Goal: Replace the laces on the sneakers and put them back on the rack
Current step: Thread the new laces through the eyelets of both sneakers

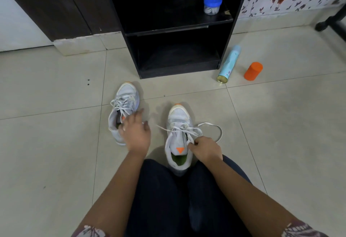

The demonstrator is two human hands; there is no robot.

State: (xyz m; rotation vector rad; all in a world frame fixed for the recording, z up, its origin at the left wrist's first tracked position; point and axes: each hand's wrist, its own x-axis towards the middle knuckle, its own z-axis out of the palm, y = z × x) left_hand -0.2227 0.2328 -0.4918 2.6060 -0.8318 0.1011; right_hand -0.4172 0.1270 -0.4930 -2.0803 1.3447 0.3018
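Two white sneakers with orange toe tips stand on the tiled floor in front of a dark rack (227,36). The left sneaker (124,103) has its white lace threaded and loosely tangled. My left hand (135,132) hovers over its heel and opening, fingers spread and loose, holding nothing I can see. The right sneaker (178,124) sits between my knees, tongue up with an orange triangle. My right hand (205,150) pinches its white lace (211,124) beside the tongue; one loose end loops out to the right on the floor.
A blue-lidded jar (212,5) stands on the rack's upper shelf. To the right of the rack a light blue spray can (228,64) lies on the floor beside an orange cap (253,71). A dark door frame (74,6) stands at left, a black furniture leg (327,23) at far right.
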